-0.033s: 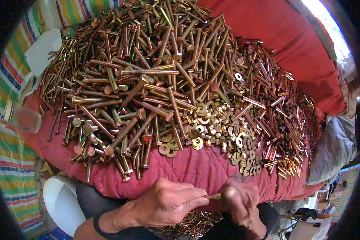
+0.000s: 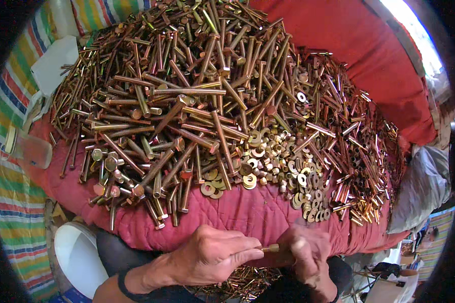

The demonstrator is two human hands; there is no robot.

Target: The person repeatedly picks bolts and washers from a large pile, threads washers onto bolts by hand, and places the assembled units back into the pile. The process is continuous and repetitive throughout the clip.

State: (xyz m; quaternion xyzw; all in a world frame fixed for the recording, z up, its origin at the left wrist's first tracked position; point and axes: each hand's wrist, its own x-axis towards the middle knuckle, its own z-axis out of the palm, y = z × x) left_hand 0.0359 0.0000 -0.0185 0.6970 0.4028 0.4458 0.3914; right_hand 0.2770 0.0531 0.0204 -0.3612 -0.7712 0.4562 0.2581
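Observation:
In front of the padded red cloth, my left hand point(image 2: 220, 255) is closed in a pinch, thumb against fingers. A short brass-coloured metal piece point(image 2: 271, 248) sticks out from its fingertips toward the right; the rest of it is hidden. Close beside that piece is my right hand point(image 2: 308, 252), its thumb raised and its fingers curled but smeared by motion. Whether those fingers grip anything does not show. Beyond both hands lie loose washers point(image 2: 316, 202), small nuts point(image 2: 273, 161) and a big heap of long hex bolts point(image 2: 187, 111).
Thin metal sleeves point(image 2: 356, 166) are heaped at the right on the red cloth point(image 2: 247, 217). More metal pieces point(image 2: 242, 283) lie below my hands. A white bucket point(image 2: 78, 257) stands at lower left, a clear jar point(image 2: 30, 147) above it. A grey plastic bag point(image 2: 422, 187) hangs at right.
My right hand has shifted slightly right, so more of the brass-coloured piece shows between the hands. My left hand stays almost in place.

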